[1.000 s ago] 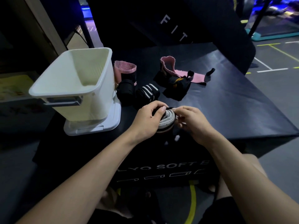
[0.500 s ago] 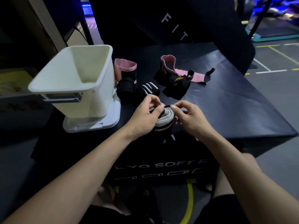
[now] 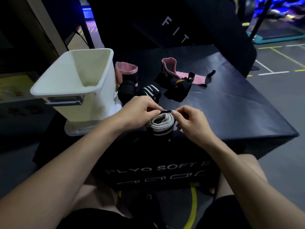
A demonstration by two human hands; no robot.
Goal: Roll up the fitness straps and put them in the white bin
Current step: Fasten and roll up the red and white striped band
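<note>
Head view: the left hand (image 3: 140,111) and the right hand (image 3: 189,121) meet over a rolled grey-white strap (image 3: 160,124) standing on end at the near edge of a black foam box (image 3: 231,103). Both hands have their fingers curled, and each pinches the strap's dark loose end at the top of the roll, thumb tips almost touching. The roll sits between the two hands, its spiral end facing up.

Just beyond the left hand lie a rolled black strap with white stripes (image 3: 150,91) and, touching it, a rolled black strap (image 3: 127,90). Behind those stands a pink rolled strap (image 3: 126,70). Farther out from the right hand, an unrolled pink strap (image 3: 184,75) lies spread across the box, with a crumpled black strap (image 3: 178,88) partly on it.

To the left of the left hand, the white bin (image 3: 74,83) stands upright on a white lid (image 3: 79,129), close beside the rolled straps. White lettering marks the near face of the box, below the forearms.
</note>
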